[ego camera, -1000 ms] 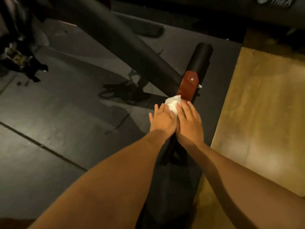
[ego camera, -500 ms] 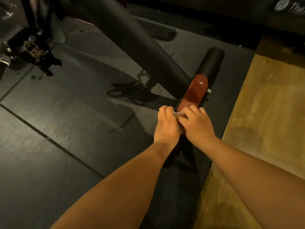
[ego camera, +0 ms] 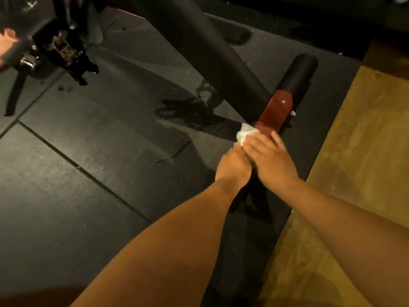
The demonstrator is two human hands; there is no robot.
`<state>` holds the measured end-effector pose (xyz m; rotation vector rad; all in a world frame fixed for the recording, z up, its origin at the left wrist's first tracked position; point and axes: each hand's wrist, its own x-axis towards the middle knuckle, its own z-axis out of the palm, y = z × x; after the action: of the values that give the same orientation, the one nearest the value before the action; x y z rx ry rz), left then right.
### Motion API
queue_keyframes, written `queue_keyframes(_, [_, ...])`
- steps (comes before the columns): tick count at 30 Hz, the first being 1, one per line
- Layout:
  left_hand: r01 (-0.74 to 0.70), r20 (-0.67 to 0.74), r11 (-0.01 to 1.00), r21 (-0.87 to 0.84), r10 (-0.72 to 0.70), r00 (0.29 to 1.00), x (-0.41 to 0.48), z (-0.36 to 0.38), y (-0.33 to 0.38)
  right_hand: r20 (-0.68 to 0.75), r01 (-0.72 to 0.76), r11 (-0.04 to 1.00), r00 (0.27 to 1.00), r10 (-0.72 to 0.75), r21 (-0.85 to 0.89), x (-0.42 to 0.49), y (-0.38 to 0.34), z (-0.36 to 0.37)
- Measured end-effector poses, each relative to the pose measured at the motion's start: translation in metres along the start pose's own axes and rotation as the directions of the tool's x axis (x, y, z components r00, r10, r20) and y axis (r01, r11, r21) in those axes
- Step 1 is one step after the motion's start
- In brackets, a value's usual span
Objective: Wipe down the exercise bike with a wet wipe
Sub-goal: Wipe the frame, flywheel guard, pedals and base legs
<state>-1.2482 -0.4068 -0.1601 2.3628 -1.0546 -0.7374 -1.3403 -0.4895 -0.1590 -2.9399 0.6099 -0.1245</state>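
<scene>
The exercise bike's black floor bar [ego camera: 297, 74] runs from the lower middle toward the upper right, with a red bracket [ego camera: 275, 111] bolted over it. A crumpled white wet wipe [ego camera: 244, 132] lies at the bracket's near end. My right hand [ego camera: 271, 161] lies over the wipe and the bar, its fingers stretched across and pressing down. My left hand [ego camera: 232, 166] sits beside and partly under it with its fingers curled round the wipe's near edge; the fingertips are hidden.
The bike's thick black frame tube [ego camera: 199, 52] slants down to the bar. A pedal with straps [ego camera: 62, 48] hangs at the upper left, with another person's hand [ego camera: 6, 42] beside it. Black rubber mats [ego camera: 88, 185] cover the floor; a wooden floor [ego camera: 358, 151] lies to the right.
A second ago both hands lay flat on the wipe, then both curled and pinched it. Now the right hand is spread over it again and more of the wipe shows.
</scene>
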Motion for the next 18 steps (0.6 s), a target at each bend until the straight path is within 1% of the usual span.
queue_keyframes(2, [0.072, -0.003, 0.996, -0.051, -0.073, 0.997, -0.028, -0.004, -0.015, 0.029, 0.109, 0.994, 0.994, -0.109, 0.009, -0.012, -0.021, 0.011])
queue_keyframes(4, [0.153, 0.007, 0.988, -0.029, -0.153, 0.988, -0.058, -0.008, -0.043, 0.081, 0.216, 0.976, 0.973, -0.217, 0.020, -0.024, -0.046, 0.014])
queue_keyframes(6, [0.198, 0.077, 0.980, 0.026, -0.200, 0.977, -0.087, -0.016, -0.066, 0.221, 0.349, 0.937, 0.915, -0.337, -0.013, -0.031, -0.065, 0.011])
queue_keyframes(7, [0.199, 0.113, 0.979, 0.041, -0.202, 0.973, -0.091, -0.018, -0.070, 0.278, 0.375, 0.926, 0.894, -0.351, -0.037, -0.031, -0.068, 0.007])
queue_keyframes(9, [0.161, 0.090, 0.986, 0.040, -0.164, 0.982, -0.077, -0.022, -0.060, 0.284, 0.361, 0.921, 0.907, -0.310, -0.148, -0.019, -0.055, -0.004])
queue_keyframes(11, [0.080, 0.058, 0.996, -0.050, -0.077, 0.995, -0.051, -0.022, -0.028, 0.278, 0.308, 0.904, 0.934, -0.226, -0.298, -0.006, -0.029, -0.011])
queue_keyframes(12, [0.045, 0.054, 0.997, -0.058, -0.042, 0.998, -0.040, -0.021, -0.012, 0.279, 0.297, 0.889, 0.938, -0.204, -0.348, -0.001, -0.016, -0.014])
queue_keyframes(13, [0.060, 0.043, 0.992, -0.107, -0.056, 0.998, -0.029, -0.018, -0.002, 0.269, 0.287, 0.890, 0.943, -0.197, -0.353, 0.001, -0.008, -0.014])
queue_keyframes(14, [0.068, 0.026, 0.989, -0.130, -0.065, 0.998, -0.023, -0.016, 0.002, 0.243, 0.253, 0.911, 0.953, -0.178, -0.326, -0.003, -0.008, -0.012])
queue_keyframes(15, [0.076, 0.009, 0.988, -0.133, -0.076, 0.997, -0.025, -0.016, 0.002, 0.166, 0.182, 0.945, 0.976, -0.140, -0.273, -0.010, -0.015, -0.007])
queue_keyframes(16, [0.072, 0.004, 0.990, -0.123, -0.072, 0.997, -0.032, -0.017, -0.002, 0.060, 0.090, 0.975, 0.995, -0.080, -0.204, -0.019, -0.024, 0.000])
queue_keyframes(17, [0.073, 0.022, 0.992, -0.101, -0.071, 0.997, -0.044, -0.021, -0.011, -0.012, 0.016, 0.994, 1.000, -0.017, -0.110, -0.029, -0.035, 0.010])
queue_keyframes(18, [0.063, 0.040, 0.994, -0.085, -0.060, 0.997, -0.056, -0.025, -0.023, -0.053, -0.023, 1.000, 0.998, 0.022, -0.016, -0.041, -0.048, 0.018])
